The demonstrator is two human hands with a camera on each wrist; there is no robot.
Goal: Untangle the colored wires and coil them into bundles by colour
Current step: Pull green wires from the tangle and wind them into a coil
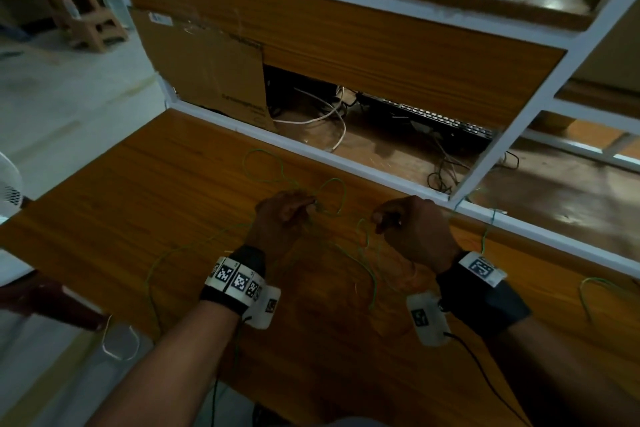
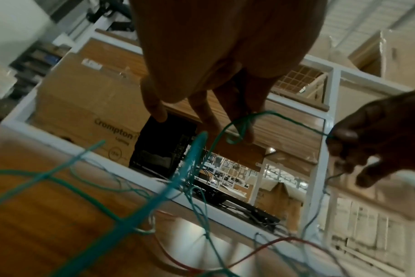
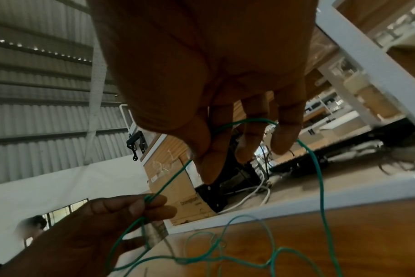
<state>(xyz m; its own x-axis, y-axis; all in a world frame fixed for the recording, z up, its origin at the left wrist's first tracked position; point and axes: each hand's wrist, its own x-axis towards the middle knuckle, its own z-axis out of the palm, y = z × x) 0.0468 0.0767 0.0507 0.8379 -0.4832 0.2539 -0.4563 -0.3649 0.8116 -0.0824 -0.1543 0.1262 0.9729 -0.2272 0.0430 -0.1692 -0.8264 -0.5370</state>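
The job is at an early stage: no coiled bundle shows anywhere, and the green wire [image 1: 263, 180] lies in loose loops across the wooden tabletop [image 1: 138, 191], from near its far edge back toward the near edge, with strands trailing off the near and right edges. A red wire [image 2: 256, 249] runs among the green strands in the left wrist view, so by the look of it the colours are not yet separated.

The left hand [image 1: 280, 218] is curled, its fingertips [image 2: 245, 135] pinching a small twisted knot in the green wire. The right hand [image 1: 412, 232], near the tabletop's far edge, pinches the same wire between thumb and fingers a short run away, with the strand arching between the two hands.

Judging from this, the knot must still be worked free, the red pulled clear, and every colour coiled.
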